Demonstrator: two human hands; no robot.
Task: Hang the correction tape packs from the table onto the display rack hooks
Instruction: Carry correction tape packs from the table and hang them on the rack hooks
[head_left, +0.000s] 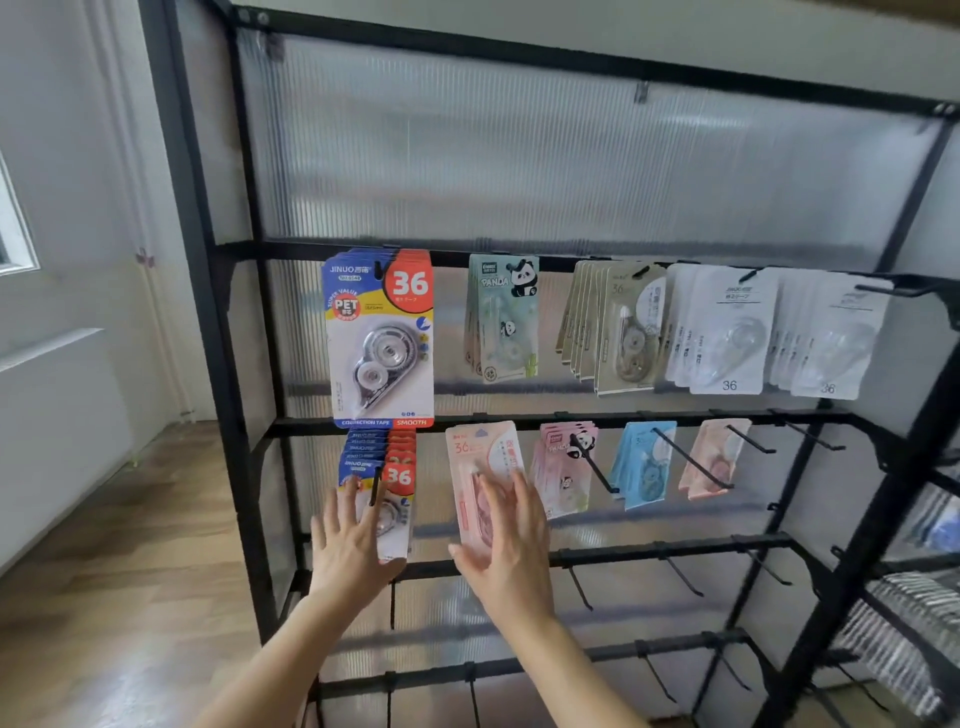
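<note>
At rack: left hand spread on blue-red packs, right hand likewise, pink pack.

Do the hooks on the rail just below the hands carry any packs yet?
No, the hooks on that rail stick out bare; packs hang only higher up.

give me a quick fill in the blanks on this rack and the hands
1. The right hand presses a pack whose card is ____.
2. The top-left pack shows the big number ____.
3. The green packs picture a ____.
4. The left hand touches the blue and red packs directly ____ the top-left pack.
Missing words: pink; 36; panda; below.
</note>
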